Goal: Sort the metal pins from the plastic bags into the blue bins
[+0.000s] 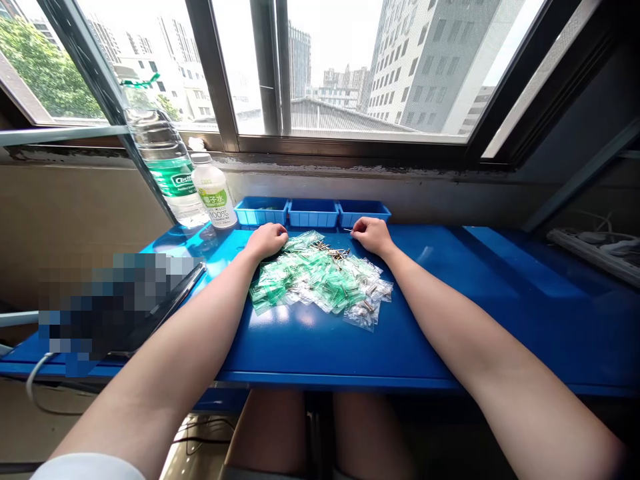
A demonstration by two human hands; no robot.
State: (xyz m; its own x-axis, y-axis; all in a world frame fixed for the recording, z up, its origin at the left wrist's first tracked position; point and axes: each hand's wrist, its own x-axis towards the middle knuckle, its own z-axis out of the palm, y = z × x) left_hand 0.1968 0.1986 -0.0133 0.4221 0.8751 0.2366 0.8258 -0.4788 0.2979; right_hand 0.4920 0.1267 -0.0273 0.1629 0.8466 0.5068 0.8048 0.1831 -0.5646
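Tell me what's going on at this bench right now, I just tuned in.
A person sits at a blue metal table by a window, both arms stretched forward. The left hand rests curled at the far left edge of a pile of small clear and green plastic bags. The right hand sits at the pile's far right, pinching what looks like a thin metal pin. Loose brass-coloured pins lie between the hands. Three blue plastic bins stand behind.
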